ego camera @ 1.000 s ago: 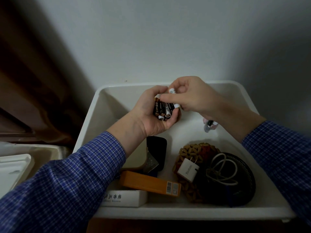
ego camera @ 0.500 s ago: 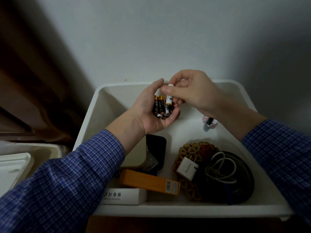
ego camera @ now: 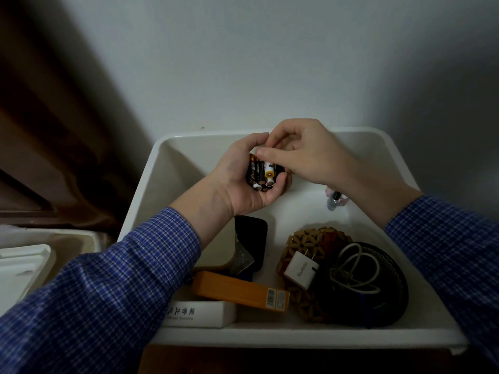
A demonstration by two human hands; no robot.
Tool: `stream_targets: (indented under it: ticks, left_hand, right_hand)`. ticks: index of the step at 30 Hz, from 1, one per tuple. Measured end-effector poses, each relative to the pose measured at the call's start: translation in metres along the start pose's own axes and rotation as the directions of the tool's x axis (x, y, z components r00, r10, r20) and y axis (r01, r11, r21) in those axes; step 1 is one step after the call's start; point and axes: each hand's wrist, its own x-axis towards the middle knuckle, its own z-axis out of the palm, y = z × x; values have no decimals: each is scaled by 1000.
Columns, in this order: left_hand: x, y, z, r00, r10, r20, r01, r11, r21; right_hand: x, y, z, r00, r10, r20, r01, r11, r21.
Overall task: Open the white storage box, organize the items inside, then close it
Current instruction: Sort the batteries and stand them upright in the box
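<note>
The white storage box [ego camera: 172, 141] stands open against the wall. Over its far half my left hand [ego camera: 237, 184] cups a bundle of several batteries [ego camera: 260, 174], black-and-gold ones and a white one, ends facing me. My right hand [ego camera: 305, 155] is pressed against the bundle's top, thumb and forefinger pinching at the white battery. Lower in the box lie an orange carton [ego camera: 237, 290], a white carton [ego camera: 199, 314], a black case [ego camera: 252, 238], a white charger plug [ego camera: 301, 269], a coiled white cable [ego camera: 356, 268] on a dark round mesh bowl [ego camera: 383, 306], and a wooden-bead mat [ego camera: 313, 238].
A small glass bottle with a black cap [ego camera: 334, 199] lies on the box floor under my right wrist. A beige flat item [ego camera: 218, 255] sits under my left forearm. The box's white lid [ego camera: 19, 268] rests to the left. A brown curtain [ego camera: 54, 130] hangs at left.
My right hand has pushed the white battery down into the bundle in my left hand. Both hands drifted slightly up and away.
</note>
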Motion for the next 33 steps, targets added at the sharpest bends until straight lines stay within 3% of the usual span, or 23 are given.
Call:
stream_targets:
  ticks: [4,7,9,12,15,22,27,33]
  left_hand:
    - [0,1,-1,1000,-5,-9,4,1000,-15]
    - [-1,2,-2,999,17,-41,-18,999,-33]
    - [0,2,-2,998,29,-51,-30,999,-20]
    - [-1,0,-2,999,5,-34,-6,1000,-28]
    - [0,-1,-2,1000,13,19,-12,998,-56]
    - [0,-2,-1,999,14,39,-12,998,-65]
    - [0,-1,0,998,9,61,-8,1000,-26]
    - [3,-3,-2,983,60,174,-69,996,48]
  right_hand:
    - [-1,-1,-3,997,-27,69,25,999,35]
    - [-2,-1,-12,974,-37,223,57,995,-85]
    - [-3,-1,-13,969,-30,247,70,986,-153]
    - [-4,0,-10,973,-52,226,87,985,-149]
    - [-4,-4,-8,987,-38,158,39,999,-5]
    - [0,-7,-3,998,61,-6,-61,998,-35]
    - [1,-2,0,998,57,-2,-57,998,2]
    - [8,-4,-12,976,215,41,-219,956,197]
